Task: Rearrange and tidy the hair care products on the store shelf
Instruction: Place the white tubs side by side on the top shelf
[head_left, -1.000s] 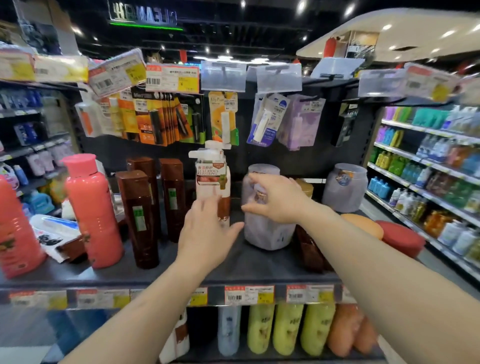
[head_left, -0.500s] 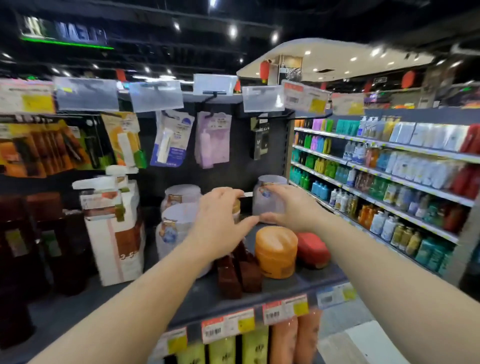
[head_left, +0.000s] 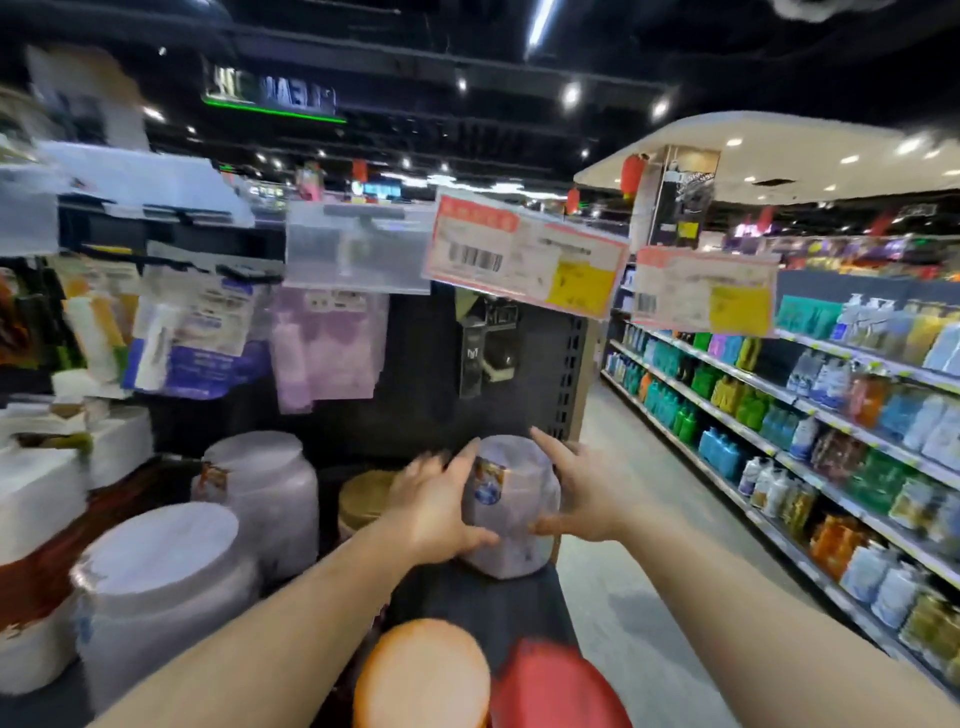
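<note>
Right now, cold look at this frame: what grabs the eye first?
Both hands meet centre frame on a pale lilac jar at the shelf's right end, left hand and right hand on its sides. Just above hang two tilted red-and-yellow price tags. Two similar lilac jars stand to the left, and an orange lid and red lid blur in the foreground.

This is a retail shop aisle, shown by long tiered shelves of colourful plastic bottles (head_left: 810, 431), red-and-yellow barcoded price tags (head_left: 524, 260) hanging on clear holders, carded packets (head_left: 192, 332) on pegs, and recessed ceiling lights (head_left: 571, 94).
</note>
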